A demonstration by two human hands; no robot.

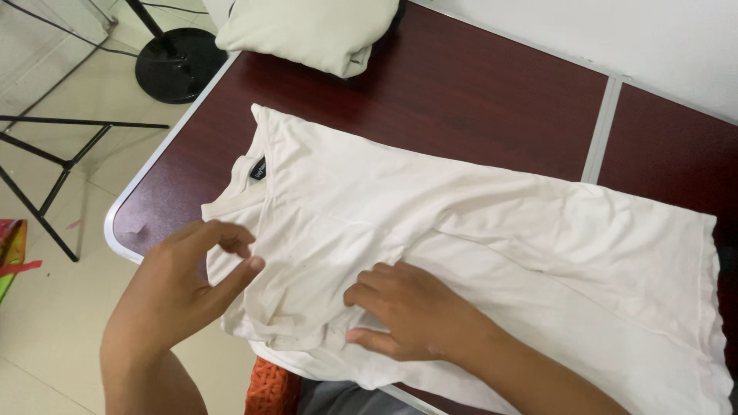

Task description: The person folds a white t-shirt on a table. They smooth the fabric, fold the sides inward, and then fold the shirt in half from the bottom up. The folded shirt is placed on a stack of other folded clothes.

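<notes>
A white T-shirt (492,230) lies spread along a dark red table (477,92), collar to the left with a small black label showing. Its near side is folded inward over the body. My left hand (188,280) hovers at the shirt's shoulder edge near the table's left corner, fingers curled and pinching toward the cloth. My right hand (407,307) rests flat on the folded cloth near the front edge, fingers pressing down on the fabric.
A folded cream garment (315,31) sits at the table's far left corner. A metal seam (600,131) divides the tabletop. A black round stand base (178,63) and black frame legs (54,165) stand on the tiled floor to the left. Something orange (273,388) shows below the table edge.
</notes>
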